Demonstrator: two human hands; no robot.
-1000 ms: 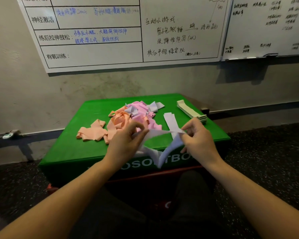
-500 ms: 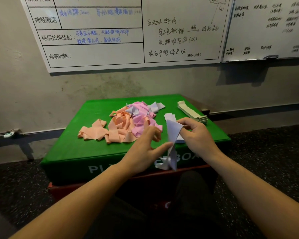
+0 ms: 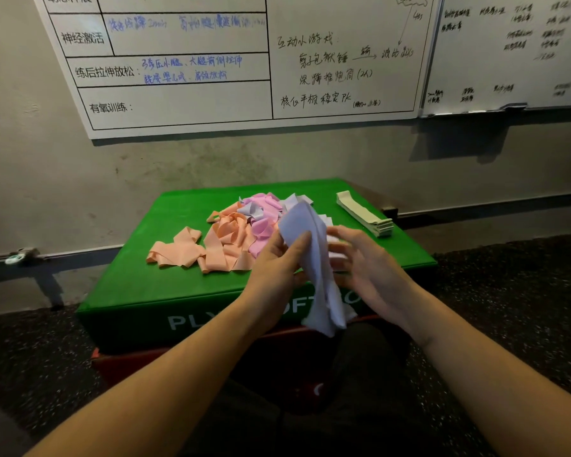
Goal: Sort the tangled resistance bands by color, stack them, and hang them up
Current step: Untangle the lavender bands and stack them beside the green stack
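A lavender band [image 3: 314, 255] hangs lengthwise between my hands over the front edge of the green box [image 3: 165, 285]. My left hand [image 3: 277, 262] pinches it near the top with thumb and fingers. My right hand [image 3: 360, 258] holds its other side, fingers curled behind it. On the box lies a tangled pile: orange bands [image 3: 218, 245] at the left, pink bands [image 3: 261, 216] in the middle, a few lavender pieces [image 3: 251, 209] on top. A neat stack of pale green bands [image 3: 366, 216] lies at the box's right rear.
The green box stands on a red box [image 3: 139, 364] against a grey wall. Whiteboards [image 3: 185, 67] with writing hang above. Dark speckled floor [image 3: 508, 291] lies on both sides. My legs are below the box front.
The lavender band was stretched sideways between my hands, then gathered; now it hangs as one long folded strip. My left hand moved right and up onto it.
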